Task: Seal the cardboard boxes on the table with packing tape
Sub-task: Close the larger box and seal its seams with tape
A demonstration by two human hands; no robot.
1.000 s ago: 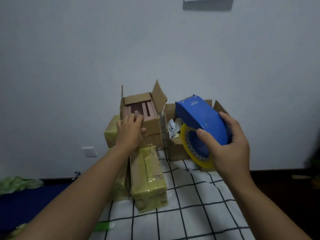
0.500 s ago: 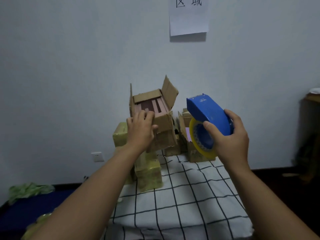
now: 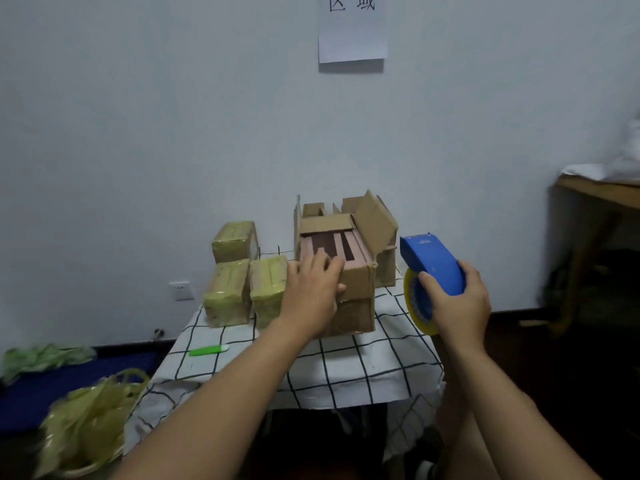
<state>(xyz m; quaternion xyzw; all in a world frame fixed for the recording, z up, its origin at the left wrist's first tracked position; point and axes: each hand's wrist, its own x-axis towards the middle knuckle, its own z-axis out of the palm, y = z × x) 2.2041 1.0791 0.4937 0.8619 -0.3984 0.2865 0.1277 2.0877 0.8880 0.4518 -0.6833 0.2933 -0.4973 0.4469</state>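
Note:
An open cardboard box [image 3: 356,282] with raised flaps sits on the checked tablecloth [image 3: 346,368], showing pink and brown contents. My left hand [image 3: 311,289] grips its front left edge, fingers curled over the rim and thumb on the front face. My right hand [image 3: 457,303] holds a blue tape dispenser [image 3: 433,265] with a yellow-rimmed tape roll, in the air just right of the box. A second open box [image 3: 386,268] stands behind, mostly hidden.
Three tape-wrapped yellowish boxes [image 3: 242,282] stand left of the open box. A green utility knife [image 3: 207,350] lies near the cloth's left edge. A bag of crumpled yellow tape [image 3: 86,420] sits on the floor at left. A wooden table [image 3: 599,192] stands at right.
The view has pulled back and down. The open box, with my left hand on it, has come down from the stack onto the tablecloth nearer to me. The right hand keeps the dispenser beside it.

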